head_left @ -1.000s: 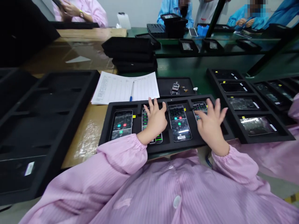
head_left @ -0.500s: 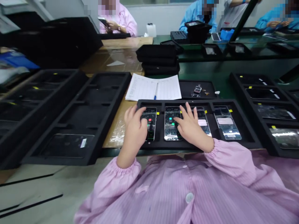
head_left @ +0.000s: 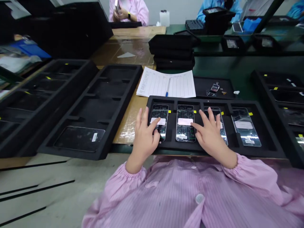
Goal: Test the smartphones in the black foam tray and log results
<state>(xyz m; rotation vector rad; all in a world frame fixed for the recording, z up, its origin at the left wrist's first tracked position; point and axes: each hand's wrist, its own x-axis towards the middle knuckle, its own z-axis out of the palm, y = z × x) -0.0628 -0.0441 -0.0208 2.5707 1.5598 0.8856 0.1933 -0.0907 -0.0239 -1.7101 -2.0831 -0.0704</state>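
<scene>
Left hand [head_left: 145, 139] and right hand [head_left: 212, 139]: fingers spread wide, holding nothing. Index fingers at the leftmost phone [head_left: 163, 129] and second phone [head_left: 184, 129], both in the black tray [head_left: 171, 146]; contact unconfirmed. Recommended: light, square taps, other fingers lifted clear.

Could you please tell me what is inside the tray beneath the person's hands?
Four lit smartphones, one per compartment. The left hand covers part of the leftmost smartphone, the right hand part of the third from left. Their undersides are hidden.
</scene>
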